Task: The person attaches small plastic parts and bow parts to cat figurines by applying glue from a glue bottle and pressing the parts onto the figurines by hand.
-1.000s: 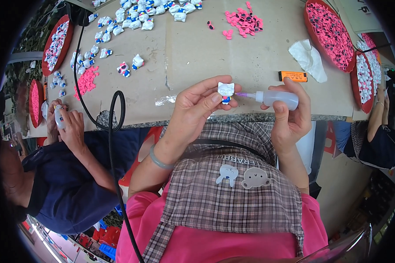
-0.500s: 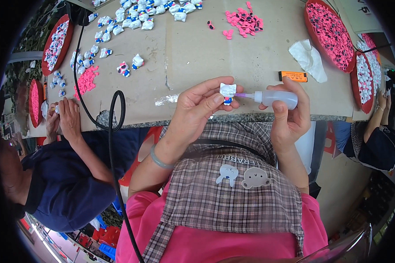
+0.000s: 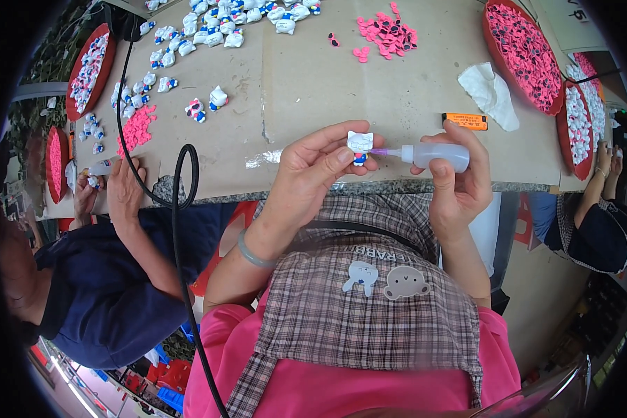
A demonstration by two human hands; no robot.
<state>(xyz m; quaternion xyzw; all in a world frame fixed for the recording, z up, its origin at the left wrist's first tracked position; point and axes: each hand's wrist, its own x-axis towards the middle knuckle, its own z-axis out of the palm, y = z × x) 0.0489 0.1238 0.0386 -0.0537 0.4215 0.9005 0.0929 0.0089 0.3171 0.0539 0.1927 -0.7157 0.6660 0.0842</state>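
Observation:
Between the thumb and fingers of my left hand (image 3: 317, 167) is a small white cat figurine (image 3: 360, 143) with a blue lower body, held upright. My right hand (image 3: 460, 177) grips a translucent squeeze bottle (image 3: 440, 156), lying sideways. The bottle's thin purple nozzle (image 3: 383, 151) points left and meets the figurine's face, or comes very close to it. Both hands are above the table's front edge. Beyond them, a figurine with pink glasses (image 3: 196, 109) lies on the table, and another white figurine (image 3: 218, 97) is beside it.
Many white figurines (image 3: 216, 28) spread over the far left, with small pink pieces (image 3: 136, 128) nearer. Pink glasses pieces (image 3: 390, 35) form a far pile. Red trays (image 3: 491, 42) flank the table. An orange box (image 3: 465, 122) and white tissue (image 3: 488, 94) lie right. A black cable (image 3: 177, 244) hangs left of me. A co-worker's hand (image 3: 124, 191) works there.
My left hand, the figurine and the bottle have shifted very slightly left. At the left, the co-worker's hands have moved apart, and a clear bottle now shows there.

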